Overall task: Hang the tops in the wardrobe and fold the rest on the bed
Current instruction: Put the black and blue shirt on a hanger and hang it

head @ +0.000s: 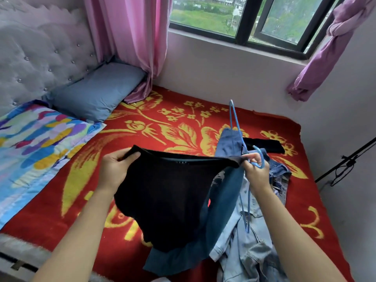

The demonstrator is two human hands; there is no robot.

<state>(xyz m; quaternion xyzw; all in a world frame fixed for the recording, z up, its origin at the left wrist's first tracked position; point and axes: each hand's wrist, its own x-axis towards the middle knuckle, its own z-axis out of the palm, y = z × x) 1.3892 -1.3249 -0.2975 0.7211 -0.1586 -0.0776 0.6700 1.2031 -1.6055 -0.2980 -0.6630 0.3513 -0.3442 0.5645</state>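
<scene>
I hold a black top (pixel 166 196) spread out above the bed (pixel 142 127). My left hand (pixel 116 167) grips its left shoulder. My right hand (pixel 256 167) grips the right shoulder together with the hook of a blue hanger (pixel 236 123), and the hanger's frame sticks up and away from me. A dark blue garment (pixel 223 202) hangs behind the black top. Light denim clothes (pixel 250 247) lie in a heap under my right arm. Another black garment (pixel 266 145) lies flat farther back on the bed.
The bed has a red blanket with yellow flowers. A grey-blue pillow (pixel 95 92) and a colourful pillow (pixel 34 137) lie by the tufted headboard (pixel 34 49) on the left. Pink curtains (pixel 132 33) and a window (pixel 254 19) stand behind; a black stand (pixel 345 159) leans at right.
</scene>
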